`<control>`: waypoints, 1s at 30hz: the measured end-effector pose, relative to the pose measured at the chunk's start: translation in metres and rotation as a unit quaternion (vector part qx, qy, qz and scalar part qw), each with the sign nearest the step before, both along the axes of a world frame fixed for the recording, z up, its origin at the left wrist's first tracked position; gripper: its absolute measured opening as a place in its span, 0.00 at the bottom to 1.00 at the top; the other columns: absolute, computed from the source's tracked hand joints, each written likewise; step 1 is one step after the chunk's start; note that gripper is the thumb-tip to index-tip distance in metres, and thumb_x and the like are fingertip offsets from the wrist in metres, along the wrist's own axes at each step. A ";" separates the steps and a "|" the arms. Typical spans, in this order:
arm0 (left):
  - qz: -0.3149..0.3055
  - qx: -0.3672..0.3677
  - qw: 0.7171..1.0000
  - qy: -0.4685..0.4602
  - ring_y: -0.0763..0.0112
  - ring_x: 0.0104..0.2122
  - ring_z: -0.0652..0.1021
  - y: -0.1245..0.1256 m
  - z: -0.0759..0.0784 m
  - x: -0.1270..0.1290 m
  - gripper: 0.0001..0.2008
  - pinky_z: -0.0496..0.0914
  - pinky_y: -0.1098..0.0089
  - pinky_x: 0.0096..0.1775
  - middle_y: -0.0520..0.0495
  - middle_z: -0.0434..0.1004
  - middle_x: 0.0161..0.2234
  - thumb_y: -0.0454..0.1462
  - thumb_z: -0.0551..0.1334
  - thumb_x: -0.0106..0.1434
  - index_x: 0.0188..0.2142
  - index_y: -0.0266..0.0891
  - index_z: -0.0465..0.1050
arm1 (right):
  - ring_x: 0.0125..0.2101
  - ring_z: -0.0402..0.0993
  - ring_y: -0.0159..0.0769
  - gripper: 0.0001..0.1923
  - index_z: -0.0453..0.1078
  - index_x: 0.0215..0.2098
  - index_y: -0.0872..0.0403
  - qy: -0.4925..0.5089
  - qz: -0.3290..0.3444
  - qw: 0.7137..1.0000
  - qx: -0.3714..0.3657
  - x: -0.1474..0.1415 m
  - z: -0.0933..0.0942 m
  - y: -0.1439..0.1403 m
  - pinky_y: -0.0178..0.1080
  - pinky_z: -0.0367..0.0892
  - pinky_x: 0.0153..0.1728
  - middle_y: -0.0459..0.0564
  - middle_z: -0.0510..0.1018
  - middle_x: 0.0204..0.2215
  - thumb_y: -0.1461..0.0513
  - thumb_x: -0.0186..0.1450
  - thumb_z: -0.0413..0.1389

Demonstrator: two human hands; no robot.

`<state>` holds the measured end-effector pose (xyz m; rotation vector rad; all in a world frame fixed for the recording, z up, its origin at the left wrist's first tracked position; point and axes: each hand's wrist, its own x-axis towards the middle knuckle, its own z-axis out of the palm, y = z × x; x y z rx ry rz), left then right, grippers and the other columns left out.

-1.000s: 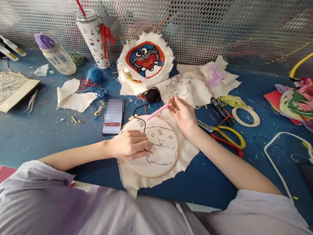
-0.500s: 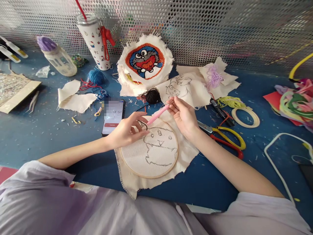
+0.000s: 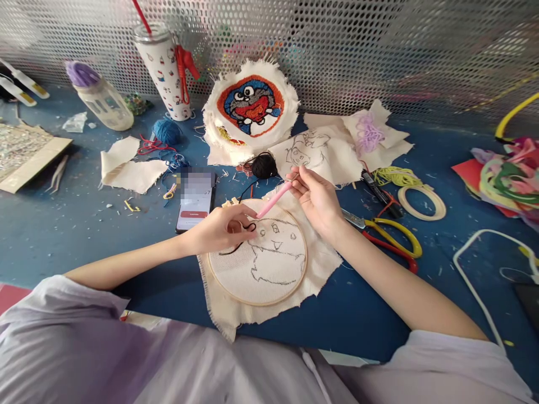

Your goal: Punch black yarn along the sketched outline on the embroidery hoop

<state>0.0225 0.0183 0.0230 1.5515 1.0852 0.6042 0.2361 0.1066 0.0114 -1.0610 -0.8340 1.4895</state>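
Note:
My right hand (image 3: 318,201) pinches one end of a slim pink punch needle (image 3: 274,200), which slants down to the left above the hoop. My left hand (image 3: 223,229) has its fingers closed on black yarn (image 3: 251,226) at the tool's lower end; a loop sticks out past the fingertips and a tail hangs below. Beneath both hands lies a round wooden embroidery hoop (image 3: 215,286) with cream cloth (image 3: 278,266) stretched in it, marked with a dark outline drawing. The black yarn ball (image 3: 263,165) rests just beyond the hoop.
A phone (image 3: 195,210) lies left of the hoop. To the right are yellow-and-red scissors (image 3: 393,238), a black marker (image 3: 381,193) and a small hoop (image 3: 441,209). Farther back stand a tumbler (image 3: 162,73), a bottle (image 3: 105,104) and a finished embroidered piece (image 3: 252,106) against perforated metal.
My left fingers have drawn together around the black yarn by the punch needle's lower end, and a yarn tail now shows below the hand. My right hand has barely moved.

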 end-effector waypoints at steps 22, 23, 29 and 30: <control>0.019 0.186 0.979 0.084 0.79 0.25 0.71 0.011 0.023 -0.006 0.13 0.65 0.77 0.26 0.45 0.79 0.37 0.43 0.61 0.64 0.39 0.35 0.77 | 0.28 0.76 0.27 0.08 0.77 0.27 0.50 -0.071 0.045 0.996 0.008 0.005 0.014 -0.007 0.32 0.76 0.38 0.43 0.81 0.27 0.55 0.57 0.65; 0.030 0.163 0.984 0.063 0.80 0.24 0.70 0.012 0.026 -0.004 0.14 0.64 0.77 0.25 0.44 0.78 0.36 0.43 0.58 0.66 0.39 0.34 0.76 | 0.29 0.76 0.27 0.08 0.77 0.28 0.50 -0.072 0.055 0.996 0.015 0.001 0.016 -0.010 0.32 0.75 0.38 0.44 0.81 0.27 0.55 0.57 0.65; -0.021 -0.004 0.999 -0.045 0.83 0.16 0.63 0.017 0.026 0.007 0.13 0.56 0.78 0.17 0.49 0.75 0.25 0.41 0.58 0.67 0.42 0.32 0.73 | 0.28 0.76 0.26 0.07 0.78 0.30 0.51 -0.064 0.098 0.993 0.033 -0.021 0.021 -0.022 0.32 0.74 0.36 0.44 0.81 0.27 0.56 0.60 0.62; -0.031 -0.007 0.998 -0.051 0.83 0.16 0.63 0.018 0.024 0.009 0.11 0.56 0.78 0.17 0.47 0.77 0.27 0.40 0.58 0.67 0.41 0.32 0.73 | 0.28 0.76 0.26 0.07 0.78 0.30 0.50 -0.063 0.100 0.993 0.030 -0.023 0.021 -0.022 0.31 0.74 0.36 0.44 0.81 0.27 0.56 0.60 0.62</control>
